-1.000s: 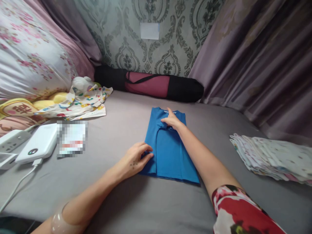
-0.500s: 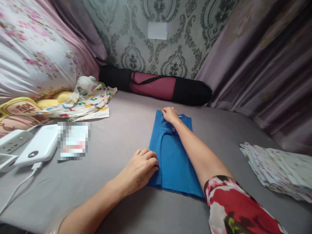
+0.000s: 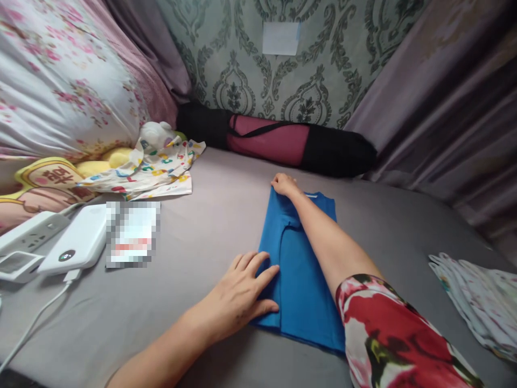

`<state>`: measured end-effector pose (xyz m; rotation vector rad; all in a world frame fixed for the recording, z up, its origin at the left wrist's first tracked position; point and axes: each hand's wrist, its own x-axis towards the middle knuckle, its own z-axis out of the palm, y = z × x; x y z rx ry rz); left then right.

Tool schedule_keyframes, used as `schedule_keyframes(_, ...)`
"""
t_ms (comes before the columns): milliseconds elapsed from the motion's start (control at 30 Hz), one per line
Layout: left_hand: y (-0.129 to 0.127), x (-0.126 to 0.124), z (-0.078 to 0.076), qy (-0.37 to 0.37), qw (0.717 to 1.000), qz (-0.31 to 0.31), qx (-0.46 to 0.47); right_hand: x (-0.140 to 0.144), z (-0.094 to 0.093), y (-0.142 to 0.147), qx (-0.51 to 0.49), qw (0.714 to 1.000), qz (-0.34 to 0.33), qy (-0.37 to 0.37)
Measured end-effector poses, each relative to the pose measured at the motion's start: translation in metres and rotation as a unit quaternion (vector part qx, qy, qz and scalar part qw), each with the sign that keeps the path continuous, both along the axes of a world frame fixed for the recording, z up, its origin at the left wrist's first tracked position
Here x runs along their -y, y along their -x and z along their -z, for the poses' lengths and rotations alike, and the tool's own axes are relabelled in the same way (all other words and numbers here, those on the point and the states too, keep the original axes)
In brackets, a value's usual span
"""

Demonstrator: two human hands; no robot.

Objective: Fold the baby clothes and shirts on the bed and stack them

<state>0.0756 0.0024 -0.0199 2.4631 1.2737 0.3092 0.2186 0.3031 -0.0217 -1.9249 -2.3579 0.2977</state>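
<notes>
- Two hands are on one blue shirt (image 3: pixel 301 275), which lies folded into a long strip on the grey sheet (image 3: pixel 210 215), about mid-bed in front of me.
- My left hand (image 3: pixel 242 293) lies flat, fingers spread and straight, pressing the shirt's near left edge against the sheet; it grips nothing.
- My right hand (image 3: pixel 285 185) reaches to the far left corner of the shirt, by the collar. Its fingers curl down onto the cloth there; I cannot tell whether they pinch it or only press.
- My right forearm crosses over the shirt along its length, and a red flowered sleeve (image 3: pixel 396 339) covers the near right corner.
- A black and maroon bag (image 3: pixel 283 143) lies along the patterned wall, beyond the shirt and apart from it.
- To the left I see a printed cloth (image 3: pixel 155 170) beside a soft toy (image 3: pixel 155 134), with flowered bedding (image 3: pixel 60 91) behind.
- Nearer on the left sit a white power bank (image 3: pixel 76 245) with a cable, a power strip (image 3: pixel 32 231) and a blurred card (image 3: pixel 132 233).
- At the right edge lies a stack of pale printed cloths (image 3: pixel 476 299), well apart from the shirt.
</notes>
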Motion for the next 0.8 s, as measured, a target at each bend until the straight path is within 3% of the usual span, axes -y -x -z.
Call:
schedule_keyframes(133,0.005,-0.001,0.014,-0.006,1.000,0.013,-0.018,0.009,0.024,0.007,-0.003,0.998,0.007,-0.068)
schedule_keyframes(233,0.007,-0.001,0.018,0.005,0.999,0.015,-0.031,0.023,0.029,0.012,-0.010,0.991,0.038,-0.129)
schedule_keyframes(367,0.006,-0.001,0.018,-0.001,0.999,0.011,-0.036,0.033,0.008,0.006,-0.017,0.998,-0.001,-0.056)
schedule_keyframes(533,0.006,0.001,0.014,0.007,0.999,0.009,-0.047,0.033,-0.021,-0.030,-0.003,1.000,-0.012,0.019)
schedule_keyframes(667,0.007,0.001,0.013,0.025,0.999,0.006,-0.040,0.038,-0.026,-0.061,0.012,0.998,-0.011,0.059)
schedule_keyframes(800,0.008,-0.001,0.013,0.021,0.999,0.007,-0.035,0.048,-0.020,-0.075,0.001,0.999,-0.017,0.030)
